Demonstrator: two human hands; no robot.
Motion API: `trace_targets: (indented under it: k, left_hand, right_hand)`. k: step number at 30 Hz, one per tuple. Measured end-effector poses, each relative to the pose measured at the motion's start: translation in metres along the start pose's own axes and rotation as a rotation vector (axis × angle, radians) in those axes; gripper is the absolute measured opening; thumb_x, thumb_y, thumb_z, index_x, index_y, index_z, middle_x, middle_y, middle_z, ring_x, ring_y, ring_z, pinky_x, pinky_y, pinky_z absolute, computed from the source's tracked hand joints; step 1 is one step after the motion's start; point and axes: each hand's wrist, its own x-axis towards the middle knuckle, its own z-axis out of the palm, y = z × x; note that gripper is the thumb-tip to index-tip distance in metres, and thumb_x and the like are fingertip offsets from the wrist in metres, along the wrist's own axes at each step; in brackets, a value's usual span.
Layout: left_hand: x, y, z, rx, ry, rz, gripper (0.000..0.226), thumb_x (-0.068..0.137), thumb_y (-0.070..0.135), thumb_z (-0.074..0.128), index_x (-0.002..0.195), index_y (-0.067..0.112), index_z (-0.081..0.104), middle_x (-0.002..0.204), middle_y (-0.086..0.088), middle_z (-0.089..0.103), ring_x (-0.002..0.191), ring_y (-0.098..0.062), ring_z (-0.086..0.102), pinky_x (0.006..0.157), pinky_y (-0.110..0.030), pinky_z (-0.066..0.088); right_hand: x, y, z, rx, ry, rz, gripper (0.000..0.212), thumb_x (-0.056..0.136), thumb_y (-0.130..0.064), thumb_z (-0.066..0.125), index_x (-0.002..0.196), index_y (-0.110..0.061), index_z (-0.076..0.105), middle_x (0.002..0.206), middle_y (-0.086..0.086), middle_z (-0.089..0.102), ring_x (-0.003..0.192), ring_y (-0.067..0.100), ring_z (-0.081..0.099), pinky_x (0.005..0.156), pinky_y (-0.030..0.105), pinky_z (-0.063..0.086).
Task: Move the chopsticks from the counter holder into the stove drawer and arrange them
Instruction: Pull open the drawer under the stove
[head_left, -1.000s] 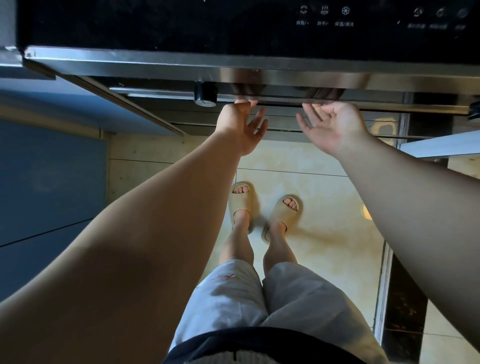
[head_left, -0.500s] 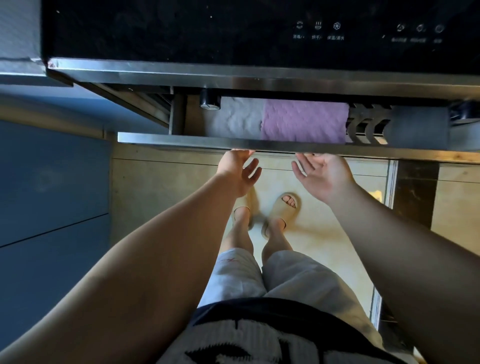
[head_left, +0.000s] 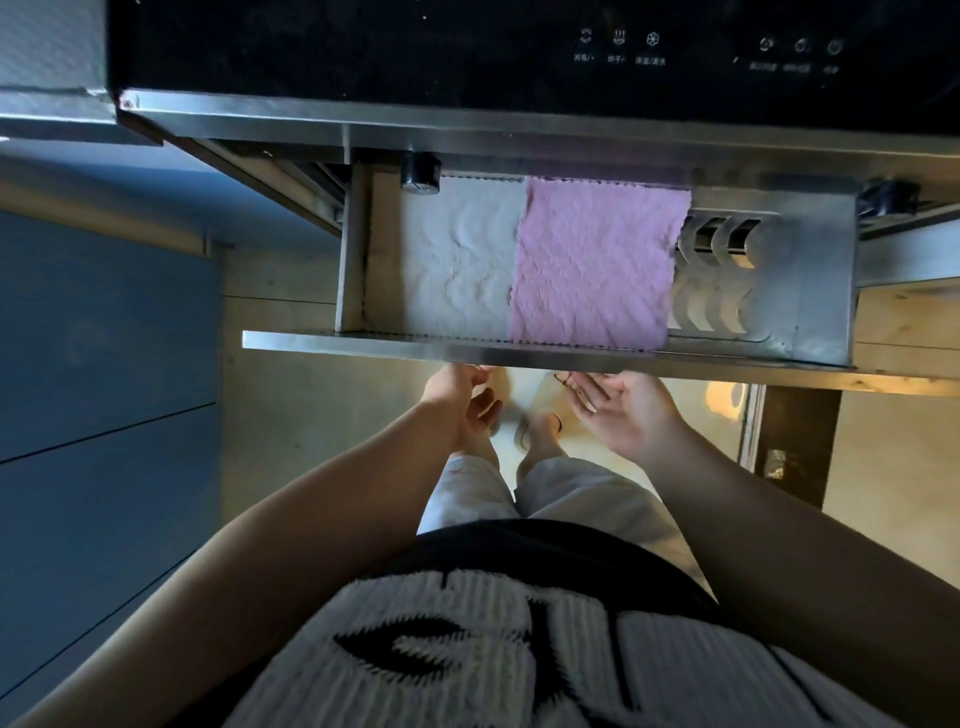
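Open stove drawer (head_left: 519, 353), pink cloth (head_left: 592, 270) inside. Under its front: left hand (head_left: 457, 405), fingers' (head_left: 460, 375) grip indeterminable; right hand (head_left: 623, 415), fingers extended.

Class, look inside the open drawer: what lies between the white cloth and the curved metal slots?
A pink cloth lies between the white cloth and the curved metal slots, as the head view shows.

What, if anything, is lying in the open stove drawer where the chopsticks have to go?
Two cloths lie in the drawer: a white cloth on the left and a pink cloth beside it, mid-drawer. The slotted metal at the right is bare.
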Motion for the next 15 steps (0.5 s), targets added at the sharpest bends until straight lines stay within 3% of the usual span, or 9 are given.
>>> trace_targets:
  k: [4,8,12,15]
  left_hand:
    - [0.0,-0.016,-0.013,0.01,0.006,-0.03,0.018,0.093,0.0,0.045,0.098,0.008,0.06,0.087,-0.003,0.057,0.071,-0.018,0.049,0.067,-0.032,0.049]
    - [0.001,-0.03,-0.028,0.034,0.017,-0.071,0.017,0.094,0.003,0.047,0.087,0.01,0.061,0.087,-0.002,0.058,0.071,-0.018,0.049,0.064,-0.033,0.047]
    - [-0.003,-0.025,-0.029,0.05,0.0,-0.074,0.015,0.093,0.007,0.047,0.083,0.01,0.058,0.075,-0.001,0.057,0.067,-0.017,0.049,0.064,-0.032,0.047]
    - [-0.011,-0.021,-0.033,0.141,-0.037,-0.1,0.015,0.093,0.01,0.048,0.087,0.009,0.062,0.083,0.0,0.061,0.073,-0.017,0.053,0.07,-0.03,0.047]
  right_hand:
    - [-0.006,0.014,-0.013,0.008,0.059,0.021,0.031,0.092,0.006,0.026,0.111,0.005,0.051,0.125,0.014,0.057,0.127,0.026,0.051,0.09,0.045,0.042]
    - [-0.013,0.027,-0.024,0.022,0.092,0.048,0.038,0.094,0.003,0.024,0.127,0.004,0.043,0.14,0.013,0.048,0.134,0.025,0.043,0.095,0.045,0.041]
    - [-0.014,0.025,-0.022,-0.019,0.125,0.028,0.036,0.09,0.006,0.028,0.122,0.005,0.046,0.133,0.013,0.056,0.123,0.028,0.053,0.085,0.047,0.047]
    - [-0.02,0.022,-0.021,-0.066,0.135,0.027,0.032,0.089,0.005,0.028,0.111,0.002,0.051,0.124,0.012,0.06,0.123,0.029,0.055,0.081,0.047,0.048]
